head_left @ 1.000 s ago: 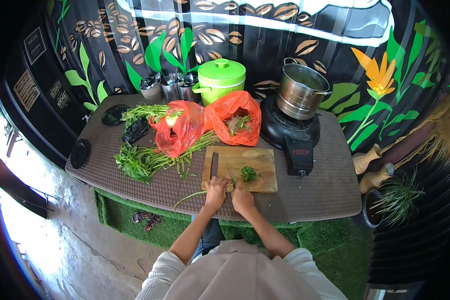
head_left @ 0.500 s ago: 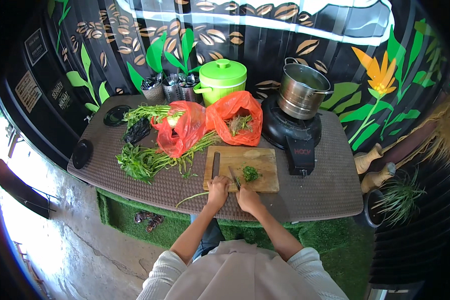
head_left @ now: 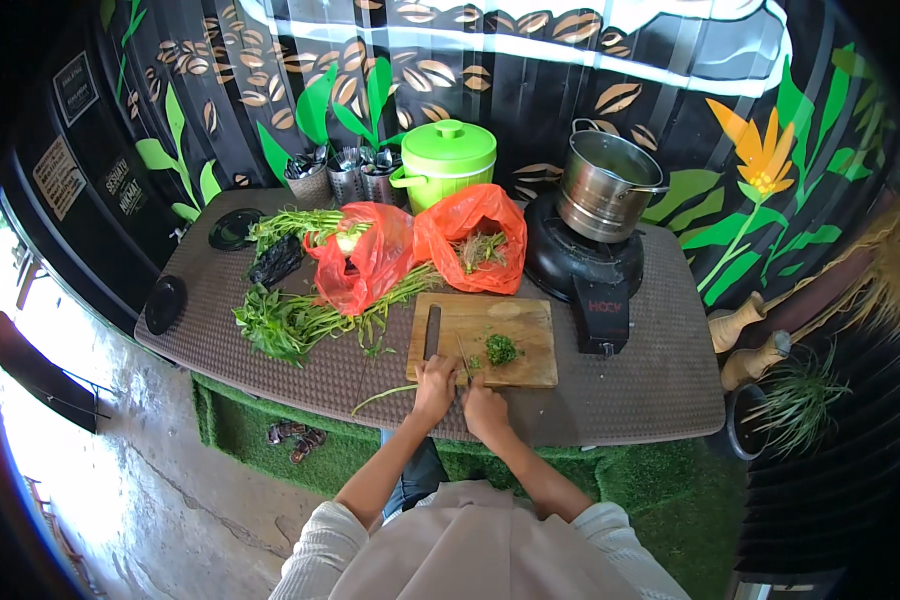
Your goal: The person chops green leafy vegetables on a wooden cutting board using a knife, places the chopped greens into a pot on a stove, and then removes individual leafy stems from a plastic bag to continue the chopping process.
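Note:
A wooden cutting board (head_left: pixel 532 330) lies near the table's front edge, its handle slot on the left side. At the board's near edge my left hand (head_left: pixel 436 388) is closed over a long green stalk (head_left: pixel 382 395), whose free end trails left across the table. My right hand (head_left: pixel 485 410) grips a knife (head_left: pixel 463 350), its thin blade pointing away from me, just right of my left fingers. A small heap of finely chopped greens (head_left: pixel 501 348) sits at the middle of the board, with a few bits scattered around it.
Leafy greens (head_left: pixel 275 325) and two red plastic bags (head_left: pixel 365 275) lie behind and left. At the back stand cutlery holders (head_left: pixel 345 186) and a green lidded container (head_left: pixel 448 160). A steel pot (head_left: pixel 608 195) rests on a black stove (head_left: pixel 602 312) to the right.
My right hand with the knife has drawn back slightly toward me and left, closer to my left hand. The left hand stays in nearly the same spot.

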`<state>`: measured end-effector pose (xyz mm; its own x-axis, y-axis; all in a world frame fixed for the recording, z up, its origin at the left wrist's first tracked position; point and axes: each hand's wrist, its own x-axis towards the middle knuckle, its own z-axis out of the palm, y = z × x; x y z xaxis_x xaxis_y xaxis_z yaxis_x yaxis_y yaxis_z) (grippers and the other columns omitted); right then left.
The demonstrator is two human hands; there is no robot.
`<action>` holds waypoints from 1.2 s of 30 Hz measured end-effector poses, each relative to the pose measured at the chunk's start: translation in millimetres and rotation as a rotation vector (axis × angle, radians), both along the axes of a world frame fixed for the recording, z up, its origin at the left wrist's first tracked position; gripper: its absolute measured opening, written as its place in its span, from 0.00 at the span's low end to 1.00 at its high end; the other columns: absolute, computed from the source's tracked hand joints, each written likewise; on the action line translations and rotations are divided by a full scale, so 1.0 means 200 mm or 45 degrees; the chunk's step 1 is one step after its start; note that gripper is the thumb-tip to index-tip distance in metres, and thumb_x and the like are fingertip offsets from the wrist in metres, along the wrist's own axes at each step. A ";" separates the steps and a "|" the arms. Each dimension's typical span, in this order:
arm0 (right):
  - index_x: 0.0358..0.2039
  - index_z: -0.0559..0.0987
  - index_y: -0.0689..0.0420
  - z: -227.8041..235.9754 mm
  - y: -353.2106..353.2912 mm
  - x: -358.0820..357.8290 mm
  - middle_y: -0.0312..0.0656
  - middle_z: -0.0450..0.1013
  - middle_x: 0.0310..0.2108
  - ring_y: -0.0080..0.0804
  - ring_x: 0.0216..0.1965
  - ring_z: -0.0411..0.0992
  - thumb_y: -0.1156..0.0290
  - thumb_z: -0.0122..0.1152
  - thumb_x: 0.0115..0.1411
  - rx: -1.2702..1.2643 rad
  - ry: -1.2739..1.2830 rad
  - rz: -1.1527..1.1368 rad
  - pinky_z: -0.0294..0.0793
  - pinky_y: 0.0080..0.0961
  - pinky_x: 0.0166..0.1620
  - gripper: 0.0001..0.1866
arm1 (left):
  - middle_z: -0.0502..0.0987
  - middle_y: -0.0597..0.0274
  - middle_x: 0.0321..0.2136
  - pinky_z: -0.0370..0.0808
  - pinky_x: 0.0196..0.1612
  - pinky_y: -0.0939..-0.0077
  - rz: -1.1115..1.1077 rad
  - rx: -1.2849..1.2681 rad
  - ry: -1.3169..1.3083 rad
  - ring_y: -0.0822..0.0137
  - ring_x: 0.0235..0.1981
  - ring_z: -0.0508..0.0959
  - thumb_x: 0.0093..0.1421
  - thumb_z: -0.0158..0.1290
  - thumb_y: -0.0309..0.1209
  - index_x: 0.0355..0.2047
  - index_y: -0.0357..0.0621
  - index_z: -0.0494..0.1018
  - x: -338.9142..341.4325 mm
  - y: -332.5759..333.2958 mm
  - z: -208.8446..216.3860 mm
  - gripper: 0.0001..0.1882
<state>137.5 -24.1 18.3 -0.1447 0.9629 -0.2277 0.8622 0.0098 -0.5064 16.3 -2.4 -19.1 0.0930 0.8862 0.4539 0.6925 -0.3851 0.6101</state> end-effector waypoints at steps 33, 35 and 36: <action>0.42 0.64 0.66 -0.07 0.04 -0.03 0.58 0.73 0.27 0.54 0.30 0.73 0.63 0.45 0.59 0.068 0.012 0.008 0.74 0.44 0.32 0.19 | 0.70 0.56 0.23 0.61 0.40 0.62 0.040 -0.040 -0.160 0.53 0.32 0.69 0.51 0.51 0.24 0.32 0.43 0.64 -0.01 -0.03 0.00 0.09; 0.42 0.64 0.66 -0.09 0.03 0.01 0.57 0.73 0.26 0.54 0.30 0.73 0.63 0.45 0.59 0.111 -0.015 0.017 0.74 0.45 0.31 0.19 | 0.70 0.56 0.23 0.60 0.40 0.62 0.012 -0.021 -0.209 0.55 0.32 0.69 0.51 0.52 0.25 0.32 0.43 0.65 -0.02 -0.04 -0.01 0.09; 0.43 0.64 0.66 -0.08 0.03 0.03 0.57 0.73 0.25 0.54 0.29 0.73 0.63 0.46 0.59 0.153 -0.046 0.027 0.74 0.45 0.31 0.19 | 0.70 0.56 0.23 0.60 0.40 0.62 -0.014 -0.003 -0.261 0.56 0.32 0.69 0.51 0.53 0.25 0.31 0.43 0.66 -0.02 -0.05 0.00 0.08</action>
<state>143.2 -17.5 2.7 -0.1594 0.9804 -0.1161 0.8789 0.0874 -0.4690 12.6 -11.8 -18.7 0.0087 0.8866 0.4625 0.5495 -0.3906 0.7385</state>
